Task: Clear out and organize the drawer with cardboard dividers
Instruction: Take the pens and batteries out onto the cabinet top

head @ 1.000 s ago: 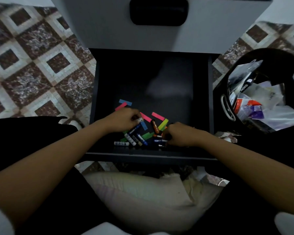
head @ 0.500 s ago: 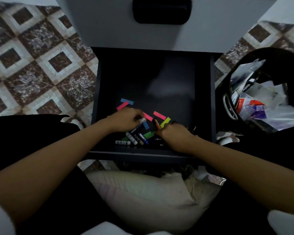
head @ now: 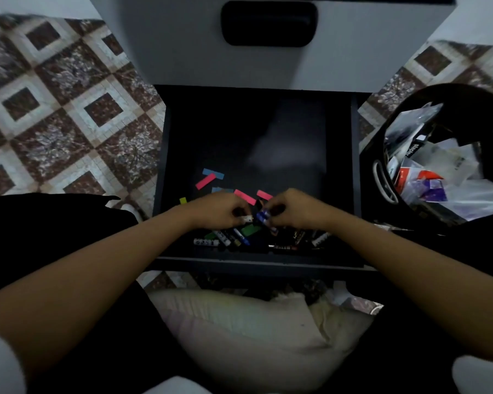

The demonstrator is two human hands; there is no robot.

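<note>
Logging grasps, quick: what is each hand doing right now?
Left hand: pinching a white battery.
Right hand: pinching a blue battery.

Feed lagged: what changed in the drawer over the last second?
The right hand moved left to meet the left hand and now pinches a blue battery. The left hand kept holding its white-tipped battery. The loose batteries, coloured strips and the bin stayed put.

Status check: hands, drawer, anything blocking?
Left hand pinches white-tipped battery; right hand pinches blue battery. Loose batteries, coloured strips at drawer front. Nothing blocking.
</note>
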